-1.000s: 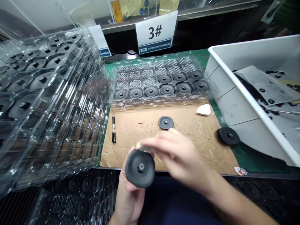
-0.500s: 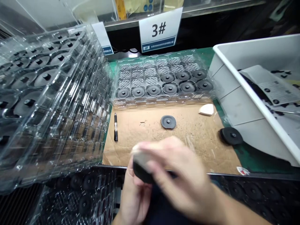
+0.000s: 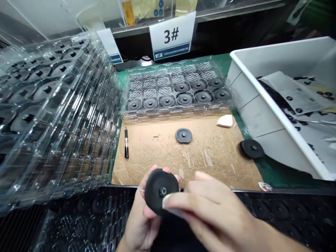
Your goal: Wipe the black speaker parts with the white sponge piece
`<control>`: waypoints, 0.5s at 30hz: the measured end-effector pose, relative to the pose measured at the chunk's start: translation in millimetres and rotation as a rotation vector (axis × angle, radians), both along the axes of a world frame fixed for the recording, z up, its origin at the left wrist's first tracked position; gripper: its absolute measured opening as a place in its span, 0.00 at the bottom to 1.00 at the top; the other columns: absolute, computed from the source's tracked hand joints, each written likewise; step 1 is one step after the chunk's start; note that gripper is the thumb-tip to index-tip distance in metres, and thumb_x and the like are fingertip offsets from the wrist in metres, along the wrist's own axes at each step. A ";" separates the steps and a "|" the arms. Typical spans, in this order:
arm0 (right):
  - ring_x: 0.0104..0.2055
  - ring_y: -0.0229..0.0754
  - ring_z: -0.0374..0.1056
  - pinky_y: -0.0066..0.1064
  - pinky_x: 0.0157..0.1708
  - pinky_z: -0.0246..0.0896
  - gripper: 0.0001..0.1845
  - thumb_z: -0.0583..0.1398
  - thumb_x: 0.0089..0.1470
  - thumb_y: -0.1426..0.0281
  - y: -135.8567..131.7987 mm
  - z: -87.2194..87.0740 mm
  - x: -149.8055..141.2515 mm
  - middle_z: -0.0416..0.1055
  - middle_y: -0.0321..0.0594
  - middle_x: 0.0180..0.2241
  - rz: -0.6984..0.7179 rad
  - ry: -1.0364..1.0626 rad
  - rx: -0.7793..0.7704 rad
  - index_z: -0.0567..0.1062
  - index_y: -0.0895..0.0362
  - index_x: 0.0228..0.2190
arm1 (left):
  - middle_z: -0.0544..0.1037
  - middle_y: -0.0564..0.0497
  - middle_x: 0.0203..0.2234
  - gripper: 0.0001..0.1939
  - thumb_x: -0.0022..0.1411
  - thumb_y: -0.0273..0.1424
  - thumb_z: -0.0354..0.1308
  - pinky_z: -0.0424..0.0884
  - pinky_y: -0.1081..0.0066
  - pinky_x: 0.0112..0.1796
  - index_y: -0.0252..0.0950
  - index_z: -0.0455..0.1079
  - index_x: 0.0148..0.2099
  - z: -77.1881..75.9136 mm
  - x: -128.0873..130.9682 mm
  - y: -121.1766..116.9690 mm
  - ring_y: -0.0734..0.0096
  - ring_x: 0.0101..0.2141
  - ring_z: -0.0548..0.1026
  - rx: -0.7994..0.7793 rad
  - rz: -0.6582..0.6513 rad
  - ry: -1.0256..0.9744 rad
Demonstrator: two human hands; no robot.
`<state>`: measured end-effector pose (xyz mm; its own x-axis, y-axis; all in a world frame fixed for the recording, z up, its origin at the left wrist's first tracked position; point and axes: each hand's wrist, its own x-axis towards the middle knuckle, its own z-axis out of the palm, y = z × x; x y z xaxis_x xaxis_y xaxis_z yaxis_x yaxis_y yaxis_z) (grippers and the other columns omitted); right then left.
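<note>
My left hand (image 3: 145, 210) grips a round black plastic disc (image 3: 154, 187) by its edge, its face with the small central hub turned up towards me. My right hand (image 3: 210, 206) is closed in a pinch on a small whitish pad (image 3: 173, 210), mostly hidden by the fingers, and its tip meets the disc just beside the hub. Beyond the hands, a similar dark grey disc (image 3: 183, 135) lies on the cardboard sheet (image 3: 147, 164). A white wedge-shaped block (image 3: 225, 120) rests near the sheet's right back corner.
A clear blister tray (image 3: 168, 113) at the back holds several discs in its front pockets. Tall stacked trays (image 3: 86, 122) stand at left, beside a pen (image 3: 126, 143). On the right are a white bin (image 3: 258, 115) with papers and dark bits, and more discs (image 3: 252, 148).
The disc in my left hand has turned from a steep tilt to show its hub face. My right hand has moved down and right across it, still pinching the whitish pad.
</note>
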<state>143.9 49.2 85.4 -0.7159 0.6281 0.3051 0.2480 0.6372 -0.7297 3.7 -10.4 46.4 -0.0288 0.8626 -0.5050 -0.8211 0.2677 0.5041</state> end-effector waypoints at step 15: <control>0.36 0.40 0.68 0.31 0.36 0.62 0.15 0.50 0.60 0.71 25.5 -76.1 17.2 0.72 0.41 0.35 -0.274 -0.090 -0.205 0.71 0.55 0.46 | 0.78 0.53 0.46 0.28 0.37 0.38 0.69 0.73 0.72 0.41 0.52 0.73 0.45 -6.7 -5.6 -9.8 0.61 0.43 0.77 -0.001 -0.035 -0.164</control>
<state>161.1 74.6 9.3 -0.5304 0.8423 0.0960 0.4589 0.3805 -0.8029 -1.9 -20.2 39.7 0.0840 0.8609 -0.5017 -0.8824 0.2982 0.3639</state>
